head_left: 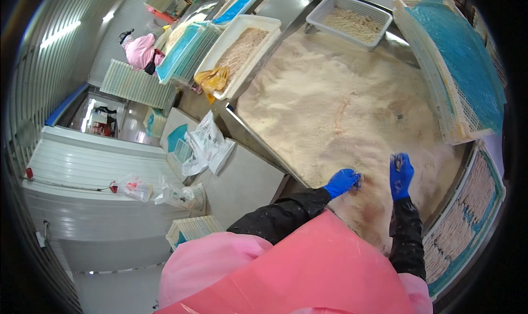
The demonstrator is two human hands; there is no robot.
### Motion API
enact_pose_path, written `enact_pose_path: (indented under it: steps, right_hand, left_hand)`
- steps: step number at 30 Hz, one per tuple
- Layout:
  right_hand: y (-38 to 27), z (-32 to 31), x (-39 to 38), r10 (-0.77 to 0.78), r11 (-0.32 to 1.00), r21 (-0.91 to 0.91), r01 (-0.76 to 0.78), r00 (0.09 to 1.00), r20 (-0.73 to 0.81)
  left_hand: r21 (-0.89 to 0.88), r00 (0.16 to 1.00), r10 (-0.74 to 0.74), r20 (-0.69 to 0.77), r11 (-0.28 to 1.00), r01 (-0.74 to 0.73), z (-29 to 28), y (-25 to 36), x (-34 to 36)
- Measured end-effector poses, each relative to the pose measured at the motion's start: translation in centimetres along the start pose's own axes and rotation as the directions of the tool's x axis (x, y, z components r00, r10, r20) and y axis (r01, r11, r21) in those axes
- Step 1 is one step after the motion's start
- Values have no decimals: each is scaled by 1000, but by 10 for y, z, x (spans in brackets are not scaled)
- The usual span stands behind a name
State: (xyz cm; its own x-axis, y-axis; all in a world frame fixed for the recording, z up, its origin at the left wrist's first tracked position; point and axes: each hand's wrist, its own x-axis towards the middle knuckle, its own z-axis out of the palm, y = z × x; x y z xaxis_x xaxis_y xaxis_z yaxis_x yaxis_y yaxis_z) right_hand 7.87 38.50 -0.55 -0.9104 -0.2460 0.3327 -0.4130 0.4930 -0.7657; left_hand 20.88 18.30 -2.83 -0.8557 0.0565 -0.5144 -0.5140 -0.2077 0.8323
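Both of my hands wear blue gloves and are over a steel-edged table covered in pale crumb-like powder. My left hand is low at the near side of the powder, its fingers curled together around something too small to make out. To its right, my right hand is closed, with pale coating on its fingertips; what it holds, if anything, I cannot make out. A thin pinkish strip lies on the powder beyond my hands. Right of it is a small dark spot.
A white basket of pale strips stands at the table's far end. A tray of rows of coated pieces sits at the right, below blue-lined trays. Left of the table are a white tub, orange gloves and another person.
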Motion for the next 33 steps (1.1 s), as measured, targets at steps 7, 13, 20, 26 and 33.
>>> enact_pose_path:
  steps: [7, 13, 20, 26, 33]
  right_hand:
    - [-7, 85, -23, -5, 979, -189, 77, 934, 356]
    - [-63, 111, -18, 102, 973, -230, -20, 931, 350]
    - [-110, 178, 41, -24, 860, -487, 157, 963, 267]
    - [-130, 137, 15, -86, 879, -418, 230, 939, 334]
    - [-97, 86, -52, -10, 896, -389, 212, 887, 461]
  left_hand:
    - [365, 932, 206, -299, 927, -88, -138, -8, -25]
    - [226, 914, 139, -381, 973, -53, -162, 7, -25]
    - [-24, 955, -7, -295, 1000, 0, -160, 24, -17]
    - [-11, 911, 158, -381, 984, -175, -171, 33, -14]
    - [595, 575, 723, -383, 669, -445, -182, 60, 40]
